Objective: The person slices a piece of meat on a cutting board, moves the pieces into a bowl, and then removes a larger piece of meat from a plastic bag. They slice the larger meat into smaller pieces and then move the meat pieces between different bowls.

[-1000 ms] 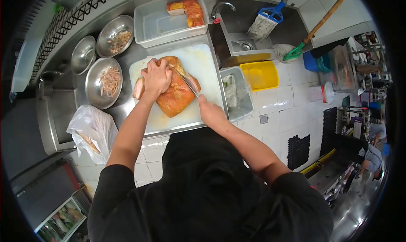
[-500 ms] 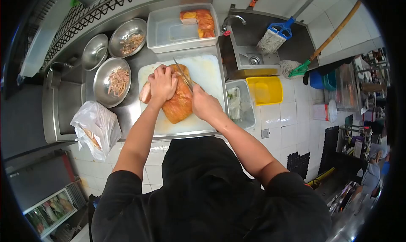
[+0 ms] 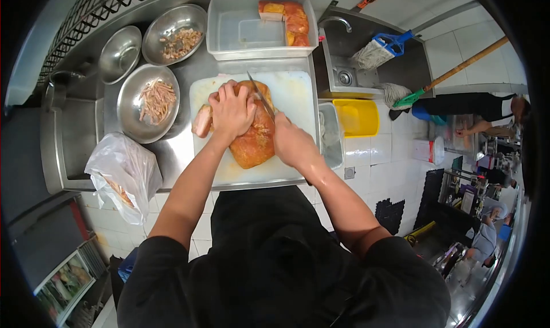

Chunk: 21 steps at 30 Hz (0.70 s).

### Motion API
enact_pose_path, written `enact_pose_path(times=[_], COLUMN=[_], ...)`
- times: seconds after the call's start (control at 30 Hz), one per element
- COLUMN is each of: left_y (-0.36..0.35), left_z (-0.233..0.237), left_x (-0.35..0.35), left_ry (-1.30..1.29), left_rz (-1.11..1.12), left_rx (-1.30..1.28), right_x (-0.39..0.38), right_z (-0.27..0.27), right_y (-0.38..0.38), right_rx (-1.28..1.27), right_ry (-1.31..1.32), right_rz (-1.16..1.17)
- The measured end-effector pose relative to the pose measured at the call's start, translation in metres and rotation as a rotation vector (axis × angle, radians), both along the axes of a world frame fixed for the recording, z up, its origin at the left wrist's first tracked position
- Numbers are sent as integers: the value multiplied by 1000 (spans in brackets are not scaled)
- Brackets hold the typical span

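A big slab of orange-brown pork [image 3: 252, 149] rests on the white cutting board [image 3: 299, 93] in front of me. My left hand [image 3: 233, 113] presses down on its left part, fingers bent over the skin and slightly apart. In my right hand [image 3: 296, 144] is the handle of a knife [image 3: 262, 98], the fingers wrapped round it. The blade lies across the upper right part of the slab and points away to the upper left. Left of my left hand sits a cut pork piece [image 3: 201, 122] with a pale side.
Behind the board stands a plastic tub [image 3: 240, 54] with several pork chunks [image 3: 297, 22]. To the left are a bowl of meat strips [image 3: 130, 119], another metal bowl [image 3: 150, 41] and a plastic bag [image 3: 129, 167]. A sink [image 3: 344, 93] and yellow bin [image 3: 362, 117] are right. People work at far right.
The whole view has shifted a little, and a person in dark clothes now shows at the far right. Both hands stay on the pork and the knife, the blade still across the slab.
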<state>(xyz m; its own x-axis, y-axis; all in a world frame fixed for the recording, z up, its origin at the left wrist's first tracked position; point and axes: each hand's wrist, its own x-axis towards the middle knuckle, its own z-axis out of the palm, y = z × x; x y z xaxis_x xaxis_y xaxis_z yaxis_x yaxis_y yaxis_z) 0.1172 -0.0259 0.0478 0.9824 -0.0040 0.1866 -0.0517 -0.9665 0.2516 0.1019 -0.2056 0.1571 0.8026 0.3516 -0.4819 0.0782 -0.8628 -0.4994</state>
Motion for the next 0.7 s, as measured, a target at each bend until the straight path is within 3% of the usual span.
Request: enact_pose_path(times=[0.13, 0.27, 0.3, 0.37, 0.7], left_y=[0, -2, -2, -2, -1], left_z=[0, 3, 3, 2, -1], left_x=[-1, -2, -1, -2, 3], left_ry=[-17, -23, -30, -23, 21], left_rz=[-7, 15, 9, 2, 13], left_rx=[2, -11, -8, -3, -16], right_x=[30, 14, -3, -16, -23], right_z=[-30, -38, -50, -51, -41], right_y=[21, 7, -6, -17, -35], right_rx=[-80, -101, 8, 125, 45], right_ry=[129, 167, 29, -125, 38], right_rz=[-4, -16, -35, -66, -41])
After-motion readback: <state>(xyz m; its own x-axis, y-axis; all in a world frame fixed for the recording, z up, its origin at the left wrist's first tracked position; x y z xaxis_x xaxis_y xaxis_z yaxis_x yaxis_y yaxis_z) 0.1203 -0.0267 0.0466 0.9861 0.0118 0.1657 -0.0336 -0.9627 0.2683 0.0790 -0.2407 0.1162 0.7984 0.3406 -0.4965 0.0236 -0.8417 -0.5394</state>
